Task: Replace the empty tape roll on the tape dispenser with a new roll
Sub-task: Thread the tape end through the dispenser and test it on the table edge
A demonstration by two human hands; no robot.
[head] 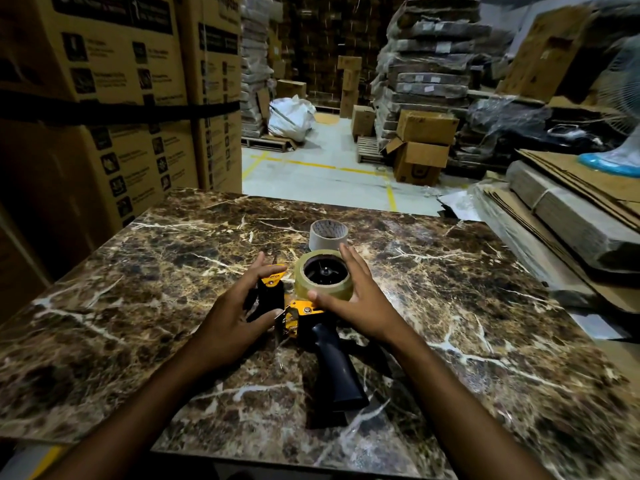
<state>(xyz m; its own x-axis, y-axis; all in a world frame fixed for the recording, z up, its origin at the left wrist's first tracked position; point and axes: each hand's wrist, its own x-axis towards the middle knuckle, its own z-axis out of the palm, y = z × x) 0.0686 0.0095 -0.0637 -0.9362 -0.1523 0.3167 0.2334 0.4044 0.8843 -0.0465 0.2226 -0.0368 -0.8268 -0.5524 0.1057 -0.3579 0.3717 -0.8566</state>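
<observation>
Two hands point(239, 313) point(360, 299) cup glossy round roll point(323, 284) (marbled table point(485, 323)).

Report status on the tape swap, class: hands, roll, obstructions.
Right hand gripping new roll on dispenser. Left hand steadying its front. Empty core behind, clear.

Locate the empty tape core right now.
In the head view the empty grey-white cardboard tape core stands on the marble table, centre, just behind the new clear tape roll on the yellow-black dispenser.
</observation>
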